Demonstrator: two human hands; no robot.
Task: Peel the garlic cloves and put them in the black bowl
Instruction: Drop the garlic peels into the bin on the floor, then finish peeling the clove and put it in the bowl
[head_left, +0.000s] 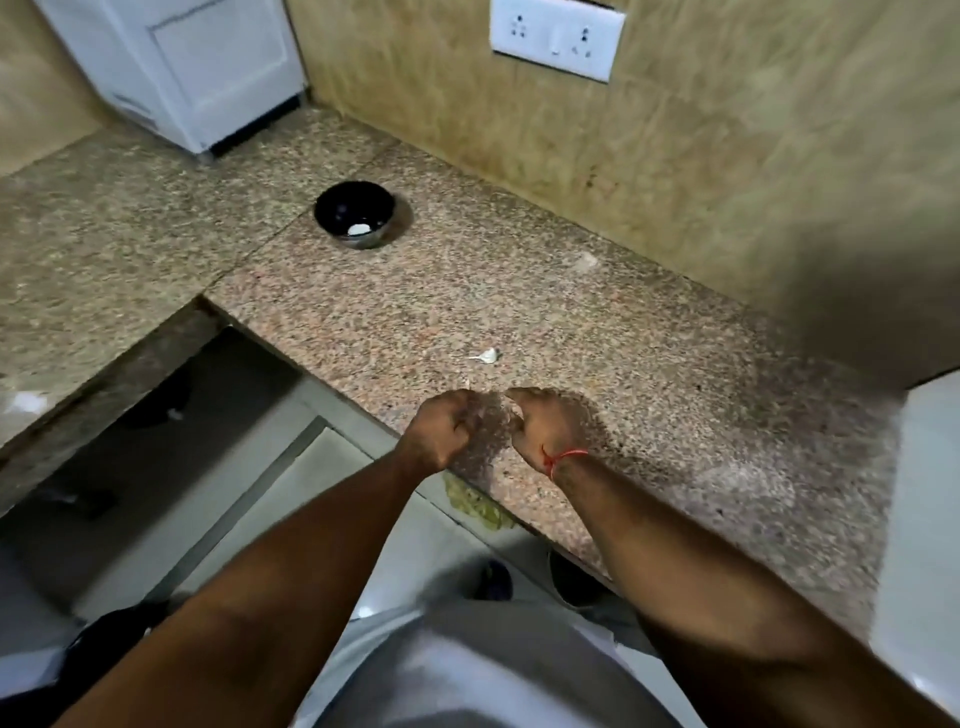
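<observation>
Over the near edge of my speckled granite tabletop (597, 322), left hand (439, 431) and right hand (545, 423) curl their fingers; what they hold I cannot tell. Beyond lies a garlic clove (487, 356); far back, the black bowl (356, 213) holds one peeled clove (359, 228).

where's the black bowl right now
In the head view the black bowl sits on the granite counter, far from the hands, up and left of them near the corner, with one white clove inside.

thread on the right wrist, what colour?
Red: the thread tied round the right wrist shows clearly in the head view.
</observation>
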